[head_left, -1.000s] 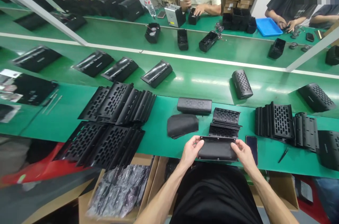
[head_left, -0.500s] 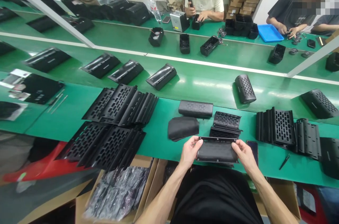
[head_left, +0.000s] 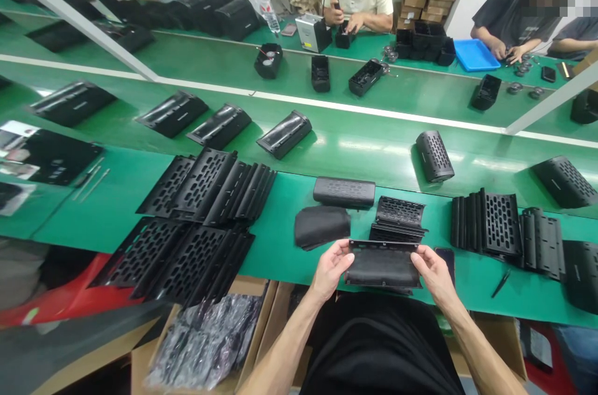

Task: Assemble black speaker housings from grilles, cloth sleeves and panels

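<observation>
A curved black speaker grille panel [head_left: 384,267] is held near the front edge of the table, its concave side up and a dark sheet lying inside it. My left hand [head_left: 332,267] pinches its left end, thumb on the upper corner. At the opposite end, my right hand [head_left: 430,267] grips with the thumb over the corner and fingers behind. Just beyond the panel is a small stack of perforated grilles [head_left: 399,215]. Left of that stack lie dark fabric pieces [head_left: 322,227], with another slotted grille part [head_left: 344,191] behind them.
Stacked grilles [head_left: 191,252] cover the table to the left, and more grilles [head_left: 502,223] stand at right near black tweezers [head_left: 501,283]. Black speaker housings [head_left: 284,133] sit on the green conveyor [head_left: 355,155]. Co-workers sit across it. An open carton [head_left: 255,286] with plastic-wrapped parts stands below.
Both my hands stay at the panel's ends, with little visible movement. The view shifts slightly. At upper left, a co-worker's arm has moved further left.
</observation>
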`<action>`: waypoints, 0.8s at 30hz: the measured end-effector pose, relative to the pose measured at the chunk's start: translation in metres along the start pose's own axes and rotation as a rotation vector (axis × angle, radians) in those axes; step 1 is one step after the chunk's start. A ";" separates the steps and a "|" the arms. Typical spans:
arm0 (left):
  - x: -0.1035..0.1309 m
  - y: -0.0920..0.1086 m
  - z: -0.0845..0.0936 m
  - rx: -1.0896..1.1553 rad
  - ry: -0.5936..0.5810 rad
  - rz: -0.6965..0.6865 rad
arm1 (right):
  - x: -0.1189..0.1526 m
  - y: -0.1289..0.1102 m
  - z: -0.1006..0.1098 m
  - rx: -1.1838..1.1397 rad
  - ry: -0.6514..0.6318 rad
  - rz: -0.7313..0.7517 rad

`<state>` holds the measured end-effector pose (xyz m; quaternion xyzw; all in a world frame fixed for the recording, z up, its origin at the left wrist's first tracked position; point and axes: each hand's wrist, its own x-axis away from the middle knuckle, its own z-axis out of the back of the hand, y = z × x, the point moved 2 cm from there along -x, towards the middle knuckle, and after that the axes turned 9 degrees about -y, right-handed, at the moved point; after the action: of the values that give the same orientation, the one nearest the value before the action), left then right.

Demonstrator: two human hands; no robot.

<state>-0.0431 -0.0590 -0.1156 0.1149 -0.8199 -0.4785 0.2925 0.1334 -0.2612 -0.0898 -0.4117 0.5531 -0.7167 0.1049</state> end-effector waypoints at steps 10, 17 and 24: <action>0.005 0.001 0.009 0.108 -0.140 -0.045 | 0.002 0.001 0.006 -0.062 -0.026 0.029; 0.006 0.005 0.009 0.127 -0.170 -0.065 | 0.000 -0.003 0.002 -0.088 -0.001 0.054; 0.010 0.011 0.012 0.155 -0.210 -0.085 | 0.003 -0.004 0.002 -0.095 0.001 0.071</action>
<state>-0.0568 -0.0495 -0.1068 0.1210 -0.8749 -0.4351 0.1749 0.1339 -0.2626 -0.0843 -0.3959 0.6007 -0.6857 0.1105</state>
